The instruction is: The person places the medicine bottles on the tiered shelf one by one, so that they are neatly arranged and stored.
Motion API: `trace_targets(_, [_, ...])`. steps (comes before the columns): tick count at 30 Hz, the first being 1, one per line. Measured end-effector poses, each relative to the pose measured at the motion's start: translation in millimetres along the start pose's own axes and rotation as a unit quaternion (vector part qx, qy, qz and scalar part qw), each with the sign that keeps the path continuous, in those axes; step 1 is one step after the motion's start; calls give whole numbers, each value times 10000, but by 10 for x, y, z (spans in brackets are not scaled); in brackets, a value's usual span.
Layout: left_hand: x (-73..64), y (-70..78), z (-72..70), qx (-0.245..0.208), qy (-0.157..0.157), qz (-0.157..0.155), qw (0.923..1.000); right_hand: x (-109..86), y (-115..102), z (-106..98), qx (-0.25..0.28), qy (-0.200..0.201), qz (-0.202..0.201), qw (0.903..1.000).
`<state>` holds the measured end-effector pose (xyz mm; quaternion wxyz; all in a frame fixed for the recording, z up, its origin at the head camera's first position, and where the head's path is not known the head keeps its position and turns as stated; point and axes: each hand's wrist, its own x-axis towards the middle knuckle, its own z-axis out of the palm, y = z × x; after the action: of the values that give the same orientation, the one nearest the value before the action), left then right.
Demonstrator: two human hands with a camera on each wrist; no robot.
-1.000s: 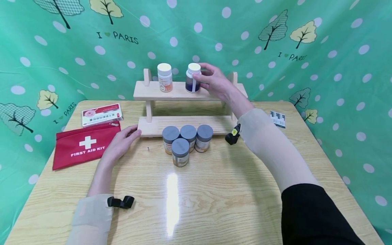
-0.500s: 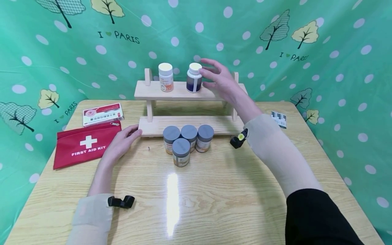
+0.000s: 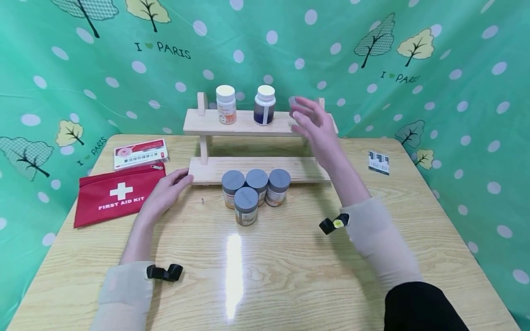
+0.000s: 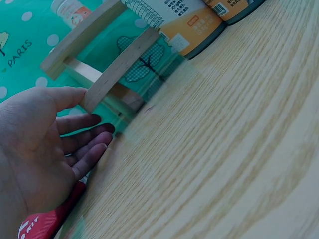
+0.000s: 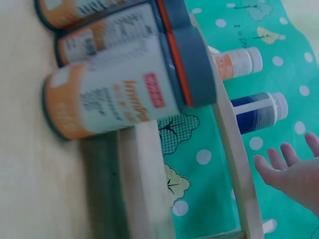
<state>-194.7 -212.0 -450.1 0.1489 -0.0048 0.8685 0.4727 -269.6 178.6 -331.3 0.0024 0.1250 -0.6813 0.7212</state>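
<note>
A two-tier wooden shelf [image 3: 252,169] stands at the back of the table. On its upper board are a white pill bottle with an orange label [image 3: 226,105] and a white-capped pill bottle with a dark blue base [image 3: 264,105], both upright. My right hand [image 3: 316,128] hovers right of the blue-based bottle, fingers spread and holding nothing. With its thumb, my left hand [image 4: 45,144] touches the left end of the lower board; its other fingers are loosely bent beside it. Several grey-lidded jars [image 3: 246,207] cluster in front of the shelf, one nearest me.
At the left lie a red first aid pouch [image 3: 120,195] and a white and red medicine box [image 3: 141,154]. A small printed packet [image 3: 378,162] lies at the right rear of the wooden table [image 3: 290,276]. Green dotted cloth [image 3: 265,46] hangs behind.
My right hand has let go of the blue-based pill bottle and drawn away to the right, leaving it on the upper board. My left hand keeps its place at the shelf end.
</note>
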Motion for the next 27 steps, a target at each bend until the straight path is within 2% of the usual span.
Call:
trace_targets(7, [-12, 18, 6, -42, -10, -7, 10000, -352, 86, 22, -420, -25, -295, 9987])
trace_targets(15, [-4, 39, 18, 30, -18, -33, 10000, -685, 129, 108, -350, 81, -505, 9981])
trace_targets(20, [6, 35, 17, 29, -23, -22, 10000, -833, 182, 174, -336, 120, -748, 9966])
trace_targets(27, [-6, 15, -3, 76, -4, -47, 10000, -928, 214, 286, -149, -1, -1027, 9946])
